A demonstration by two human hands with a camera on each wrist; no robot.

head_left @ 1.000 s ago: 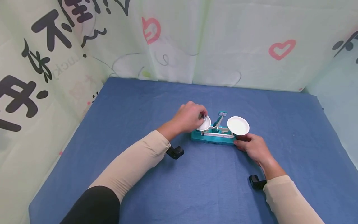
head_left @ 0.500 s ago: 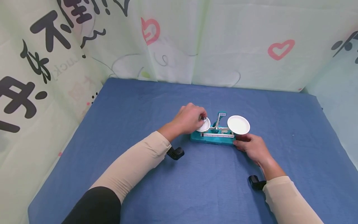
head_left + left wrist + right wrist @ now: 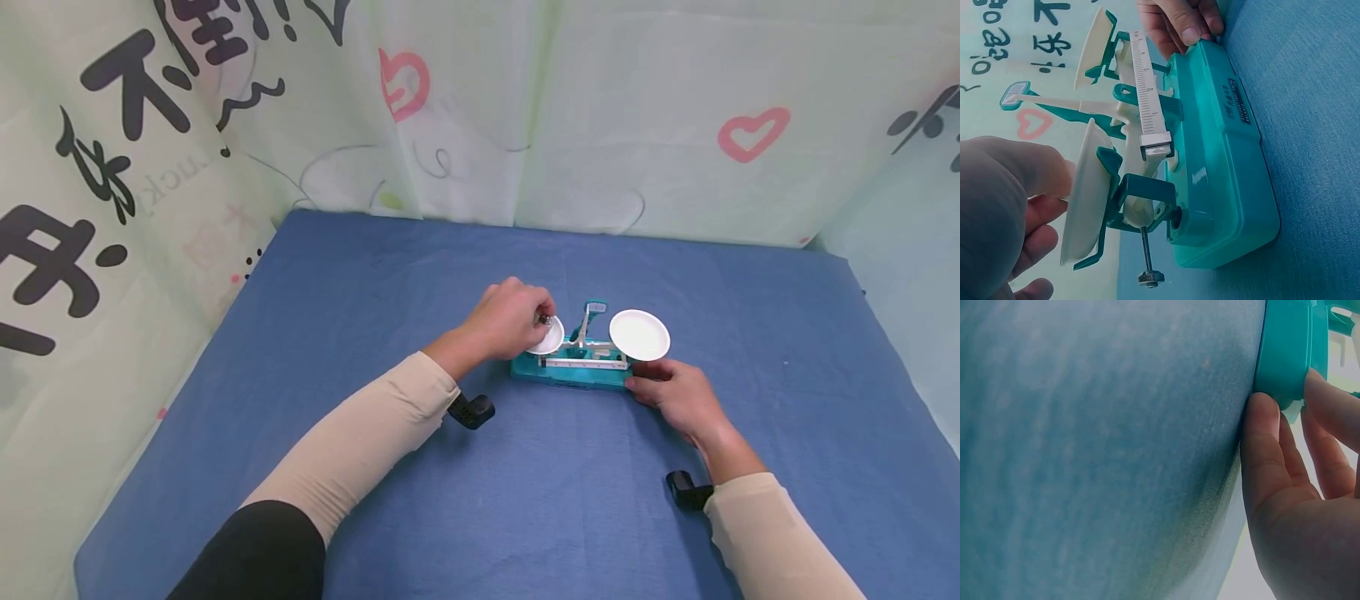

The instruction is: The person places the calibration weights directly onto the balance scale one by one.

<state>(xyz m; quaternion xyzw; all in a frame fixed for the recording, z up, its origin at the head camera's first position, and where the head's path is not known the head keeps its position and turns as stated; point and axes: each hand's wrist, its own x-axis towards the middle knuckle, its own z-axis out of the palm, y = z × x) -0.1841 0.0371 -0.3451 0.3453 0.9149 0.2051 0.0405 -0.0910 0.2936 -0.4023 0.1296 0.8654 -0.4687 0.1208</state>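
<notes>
A teal balance scale [image 3: 573, 377] with two white pans stands on the table. My left hand [image 3: 502, 321] is over the left pan [image 3: 553, 337], pinching a small shiny metal piece [image 3: 544, 319]; the left wrist view hides that piece behind the pan [image 3: 1085, 197]. Nothing lies in the right pan [image 3: 640, 335]. Below that pan, my right hand [image 3: 678, 396] grips the end of the base, thumb and fingers against the teal plastic [image 3: 1285, 353]. The pointer [image 3: 585, 321] rises between the pans.
The blue-covered table [image 3: 525, 500] carries the scale near its middle. A pale printed curtain [image 3: 637, 108] hangs behind it and along the left. Black wrist devices [image 3: 471, 411] are strapped on both wrists.
The pointer has swung slightly left since a second ago. The left pan sits a little lower and the right one a touch higher. Both hands have stayed nearly still.
</notes>
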